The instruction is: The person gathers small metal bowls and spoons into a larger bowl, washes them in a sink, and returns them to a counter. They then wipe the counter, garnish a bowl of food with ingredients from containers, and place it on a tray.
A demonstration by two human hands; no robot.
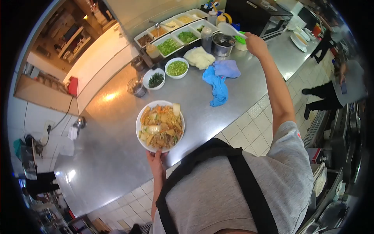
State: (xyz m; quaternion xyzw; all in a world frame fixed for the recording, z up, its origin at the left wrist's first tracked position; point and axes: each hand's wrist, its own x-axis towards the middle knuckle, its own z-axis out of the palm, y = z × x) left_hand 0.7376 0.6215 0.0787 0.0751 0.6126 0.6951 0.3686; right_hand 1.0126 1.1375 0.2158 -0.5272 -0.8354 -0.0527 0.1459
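Shirt (202, 189) — plate (138, 126), steel counter (113, 156) — tiles (249, 134).

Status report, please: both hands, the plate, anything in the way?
Left hand gripping plate at near rim. Right hand gripping white utensil near steel pot. Plate loaded with food. Nothing seems in the way; blue cloth lies clear of plate.

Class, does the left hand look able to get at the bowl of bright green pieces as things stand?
Probably not: the left hand holds the near edge of the food plate, which lies between it and the bowl.
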